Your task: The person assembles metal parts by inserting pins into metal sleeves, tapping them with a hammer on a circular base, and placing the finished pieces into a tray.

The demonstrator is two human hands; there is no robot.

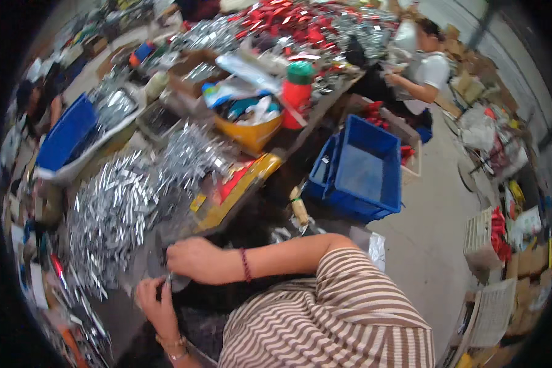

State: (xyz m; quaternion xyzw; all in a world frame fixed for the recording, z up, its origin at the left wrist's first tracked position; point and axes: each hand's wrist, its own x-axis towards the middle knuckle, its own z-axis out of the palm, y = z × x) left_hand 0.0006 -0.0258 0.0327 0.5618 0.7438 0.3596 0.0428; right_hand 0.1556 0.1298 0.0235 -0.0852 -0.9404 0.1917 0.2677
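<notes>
My right hand, with a dark beaded bracelet at its wrist, is closed at the near edge of the worktable. Just below it, my left hand has its fingers bent in a pinch, the two hands almost touching. A small grey, shiny piece shows between them; its kind is too blurred to make out, and the fingertips are partly hidden. Beside the hands, to the left and beyond, spreads a large heap of flat silver metal strips. More silver pieces are piled behind it.
A yellow tub with cloths and a red container with a green lid stand farther along the table. Blue crates are stacked at right. A blue bin lies at left. Red pieces are heaped far back, near another person.
</notes>
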